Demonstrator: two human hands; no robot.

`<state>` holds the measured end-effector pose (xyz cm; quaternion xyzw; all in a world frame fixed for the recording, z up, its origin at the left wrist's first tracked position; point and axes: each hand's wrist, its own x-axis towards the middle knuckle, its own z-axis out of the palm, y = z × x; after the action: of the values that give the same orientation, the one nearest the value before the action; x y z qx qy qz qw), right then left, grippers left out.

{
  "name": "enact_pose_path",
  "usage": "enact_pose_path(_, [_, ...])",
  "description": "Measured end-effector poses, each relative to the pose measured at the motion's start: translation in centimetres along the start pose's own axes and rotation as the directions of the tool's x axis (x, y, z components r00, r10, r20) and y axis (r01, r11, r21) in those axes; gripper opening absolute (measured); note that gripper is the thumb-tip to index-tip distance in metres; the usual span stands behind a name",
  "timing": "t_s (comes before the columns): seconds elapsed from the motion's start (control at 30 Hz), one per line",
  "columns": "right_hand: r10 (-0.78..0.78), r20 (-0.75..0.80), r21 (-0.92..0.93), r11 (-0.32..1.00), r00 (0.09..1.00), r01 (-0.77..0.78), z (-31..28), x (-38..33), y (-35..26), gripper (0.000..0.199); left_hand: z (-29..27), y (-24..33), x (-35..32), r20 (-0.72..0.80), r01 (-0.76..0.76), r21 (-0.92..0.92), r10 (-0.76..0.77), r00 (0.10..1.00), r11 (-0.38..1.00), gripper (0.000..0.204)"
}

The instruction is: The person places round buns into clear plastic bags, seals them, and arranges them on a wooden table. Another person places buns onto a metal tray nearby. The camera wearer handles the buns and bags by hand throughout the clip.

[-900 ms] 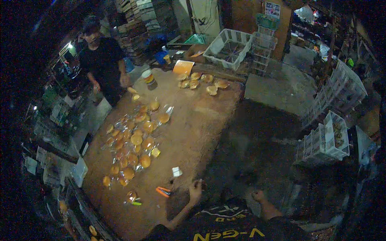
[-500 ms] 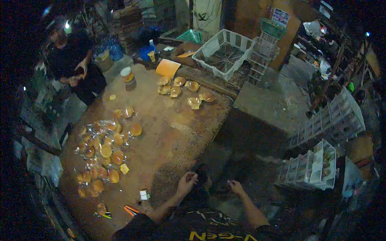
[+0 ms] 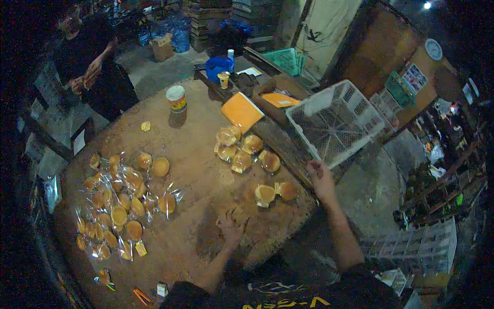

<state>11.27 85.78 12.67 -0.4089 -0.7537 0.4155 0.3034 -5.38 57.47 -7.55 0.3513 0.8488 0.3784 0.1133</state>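
The wooden surface (image 3: 195, 170) carries a big spread of bagged buns (image 3: 121, 206) at its left. A white plastic crate (image 3: 337, 121) sits at the right edge, the right hand (image 3: 320, 177) just beside it, fingers apart, holding nothing. 2 buns (image 3: 275, 192) lie between the hands. The left hand (image 3: 231, 226) rests flat on the wood, fingers spread.
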Motion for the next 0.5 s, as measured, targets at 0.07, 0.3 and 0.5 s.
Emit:
enact_pose_path(0.07, [0.065, -0.072, 0.044, 0.997, 0.995, -0.062, 1.6, 9.4, -1.2, 0.035, 1.5, -0.9, 4.0, -0.157, 0.034, 0.149, -0.010, 0.988, 0.988, 0.076])
enact_pose_path(0.3, [-0.480, 0.037, -0.371, 0.808, 0.876, 0.458, 17.0, 47.6, 3.9, 0.050, 4.6, -2.0, 8.6, -0.194, 0.223, 0.317, -0.167, 0.967, 0.922, 0.070])
enact_pose_path(0.5, [-0.310, -0.001, -0.666, 0.709, 0.951, 0.231, 29.3, 67.1, 15.2, 0.071, 4.5, -1.3, 9.8, -0.156, 0.219, 0.505, -0.162, 0.974, 0.835, 0.060])
